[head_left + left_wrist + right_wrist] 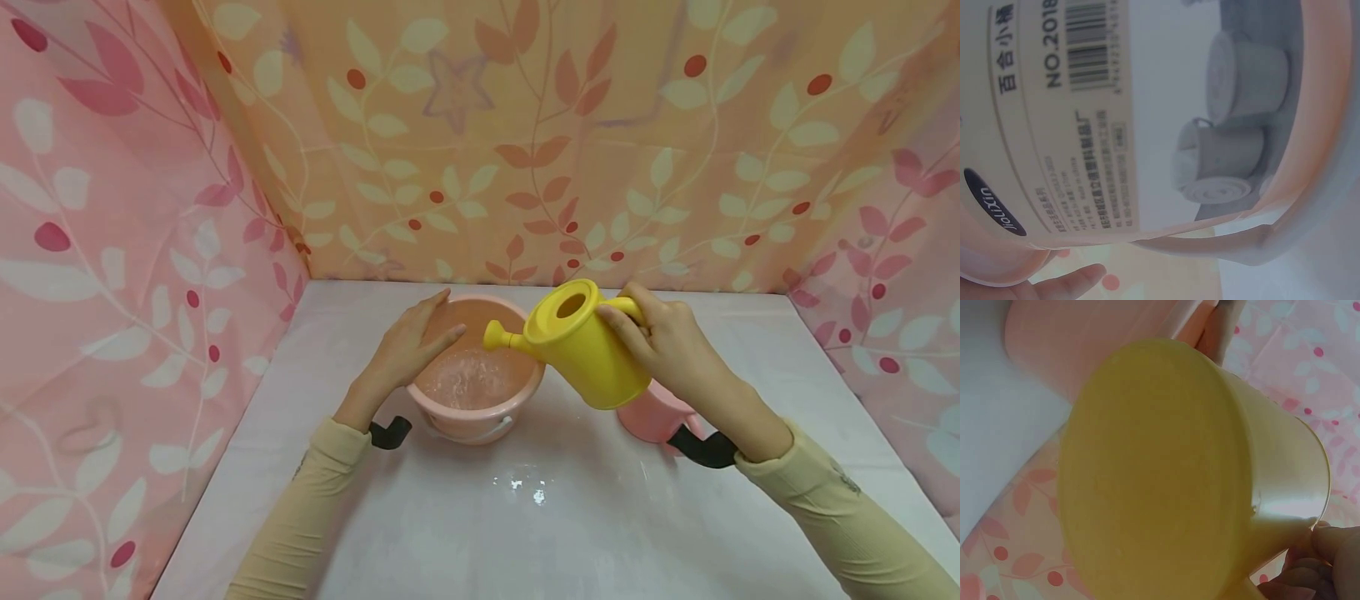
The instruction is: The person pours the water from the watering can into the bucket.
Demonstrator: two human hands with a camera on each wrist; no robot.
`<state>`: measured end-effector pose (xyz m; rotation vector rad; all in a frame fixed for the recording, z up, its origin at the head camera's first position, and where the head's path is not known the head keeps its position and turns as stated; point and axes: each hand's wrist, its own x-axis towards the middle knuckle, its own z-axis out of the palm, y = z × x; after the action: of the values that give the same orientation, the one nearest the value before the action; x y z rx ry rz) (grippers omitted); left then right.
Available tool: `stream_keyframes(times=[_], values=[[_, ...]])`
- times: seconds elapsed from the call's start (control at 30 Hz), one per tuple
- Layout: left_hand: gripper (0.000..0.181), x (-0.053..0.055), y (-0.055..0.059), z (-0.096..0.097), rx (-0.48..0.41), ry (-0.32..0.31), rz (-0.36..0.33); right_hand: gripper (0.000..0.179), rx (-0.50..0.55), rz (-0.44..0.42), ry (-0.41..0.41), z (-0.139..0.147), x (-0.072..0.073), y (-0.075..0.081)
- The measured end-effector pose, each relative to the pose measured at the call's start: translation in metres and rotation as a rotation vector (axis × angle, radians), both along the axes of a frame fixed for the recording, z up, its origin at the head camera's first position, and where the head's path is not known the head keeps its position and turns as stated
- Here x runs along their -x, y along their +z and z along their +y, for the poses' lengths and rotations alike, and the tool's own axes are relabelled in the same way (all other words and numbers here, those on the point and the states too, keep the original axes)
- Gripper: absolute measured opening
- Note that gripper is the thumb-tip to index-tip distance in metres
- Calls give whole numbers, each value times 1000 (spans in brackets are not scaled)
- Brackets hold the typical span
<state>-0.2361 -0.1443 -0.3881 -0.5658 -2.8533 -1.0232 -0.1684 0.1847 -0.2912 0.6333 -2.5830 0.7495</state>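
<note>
A pink bucket (pixel 468 423) with rippling water (pixel 472 379) inside stands on the table, its white handle hanging at the front. My left hand (pixel 408 346) rests on the bucket's left rim, fingers stretched and thumb reaching over the inside. A printed paper label (pixel 1166 37) fills most of the left wrist view. With my right hand (pixel 663 333) I grip the handle of a yellow watering can (pixel 592 358). The can is raised and tilted to the left, its spout head over the bucket's right side. In the right wrist view its round base (pixel 1154 475) faces the camera.
Behind my right hand, a pink cup-like container (pixel 648 417) with a handle stands partly hidden on the table. Wet spots (pixel 536 492) shine on the white tabletop (pixel 420 533). Leaf-patterned cloth (pixel 525 142) hangs at the back and both sides.
</note>
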Motion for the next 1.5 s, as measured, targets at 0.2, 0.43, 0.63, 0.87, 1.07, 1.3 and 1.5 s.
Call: stream_keyframes(times=[0.2, 0.43, 0.63, 0.87, 1.07, 1.3, 1.5], values=[[76, 0, 1, 0, 5, -1, -1, 26, 0, -5, -2, 0, 0, 0], [76, 0, 0, 0, 2, 5, 6, 25, 1, -13, -3, -1, -1, 0], [76, 0, 0, 0, 3, 6, 2, 25, -1, -18, -3, -1, -1, 0], [76, 0, 0, 0, 1, -1, -4, 25, 2, -16, 0, -1, 0, 1], [77, 0, 0, 1, -6, -2, 4, 25, -3, -15, 0, -1, 0, 1], [77, 1, 0, 0, 0, -6, 1, 25, -7, -23, -1, -2, 0, 2], [77, 2, 0, 0, 8, 0, -4, 25, -7, -12, 2, -2, 0, 2]])
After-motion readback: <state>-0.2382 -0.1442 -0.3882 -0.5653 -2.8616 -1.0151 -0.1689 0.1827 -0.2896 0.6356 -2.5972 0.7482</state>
